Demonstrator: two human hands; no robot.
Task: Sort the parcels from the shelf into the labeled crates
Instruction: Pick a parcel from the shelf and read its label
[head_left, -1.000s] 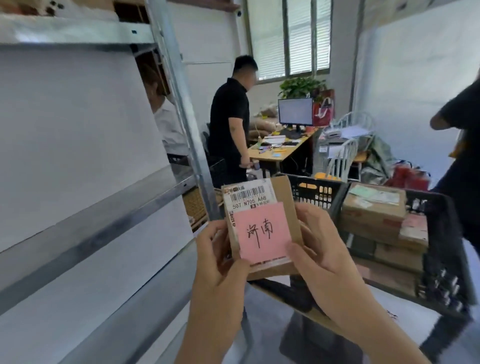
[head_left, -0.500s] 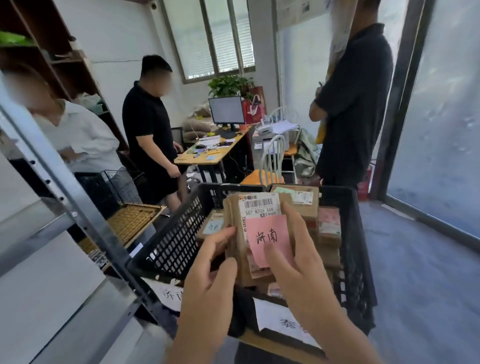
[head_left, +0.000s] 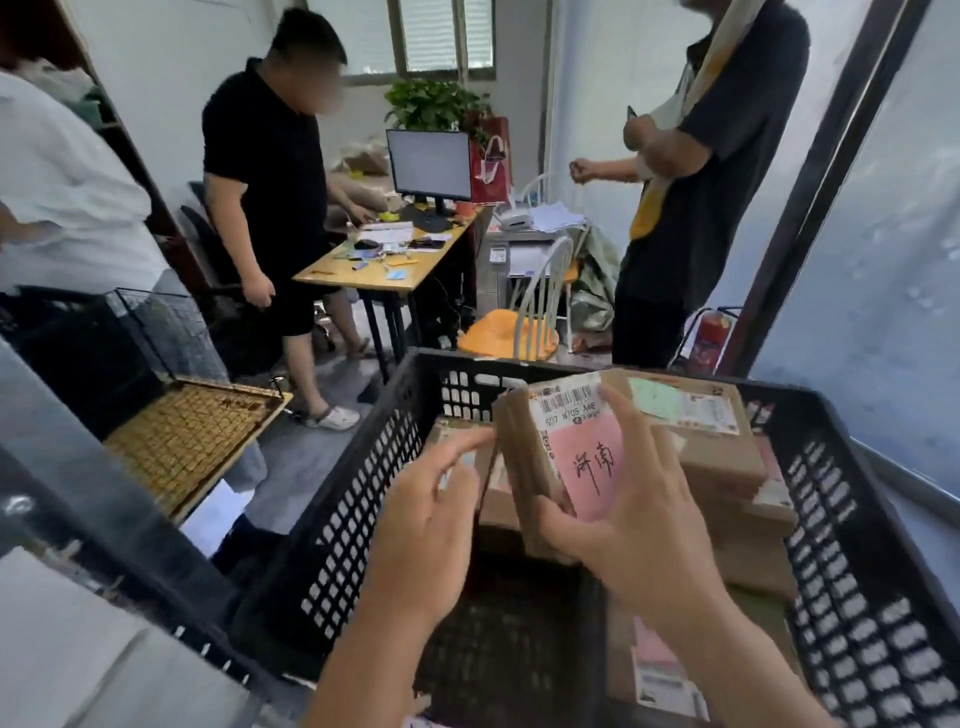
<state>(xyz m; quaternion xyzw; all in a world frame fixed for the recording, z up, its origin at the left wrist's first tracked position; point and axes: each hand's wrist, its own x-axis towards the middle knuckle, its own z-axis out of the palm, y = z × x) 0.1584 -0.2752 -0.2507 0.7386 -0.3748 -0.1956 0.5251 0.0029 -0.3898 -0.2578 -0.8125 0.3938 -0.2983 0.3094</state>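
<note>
- Parcel (head_left: 561, 467), pink note on its face: right hand (head_left: 644, 525) grasps it, fingers (head_left: 631, 431) wrapped around, over black crate (head_left: 363, 499).
- Left hand (head_left: 431, 525): fingers spread, released, just beside parcel.
- Crate already contains several boxes (head_left: 722, 441).

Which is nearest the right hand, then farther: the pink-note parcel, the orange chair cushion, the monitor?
1. Pink-note parcel: in the right hand, over the black crate.
2. Orange chair cushion: just beyond the crate.
3. Monitor: on the desk, farthest back.

Crate (head_left: 363, 499) left half bare; stacked parcels (head_left: 727, 462) crowd its right
</note>
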